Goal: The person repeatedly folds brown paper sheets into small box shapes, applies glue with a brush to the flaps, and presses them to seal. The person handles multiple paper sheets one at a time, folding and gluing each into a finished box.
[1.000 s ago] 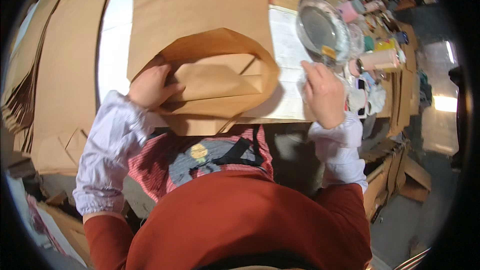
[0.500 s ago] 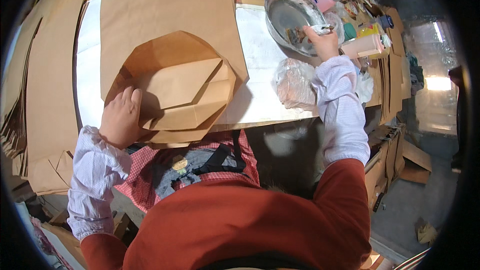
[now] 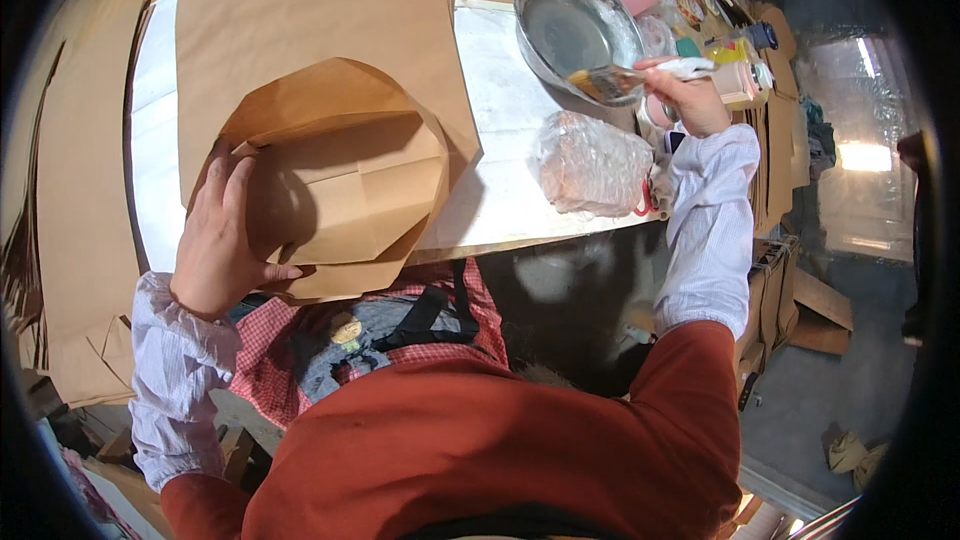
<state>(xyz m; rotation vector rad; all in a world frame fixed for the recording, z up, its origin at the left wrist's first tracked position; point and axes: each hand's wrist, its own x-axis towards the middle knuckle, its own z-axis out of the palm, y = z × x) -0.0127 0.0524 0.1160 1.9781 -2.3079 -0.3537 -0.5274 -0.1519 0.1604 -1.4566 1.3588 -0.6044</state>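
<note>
Loosely splayed, the left hand (image 3: 213,242) touches creased paper (image 3: 365,180), the right hand (image 3: 698,106) clasping a bristly brush (image 3: 604,85).

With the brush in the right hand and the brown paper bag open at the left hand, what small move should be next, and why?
Probably the right hand should bring the brush toward the folded flaps of the paper bag: the bristles appear at the basin's near rim, the left hand rests on the bag's left edge, and the flaps lie exposed.
</note>
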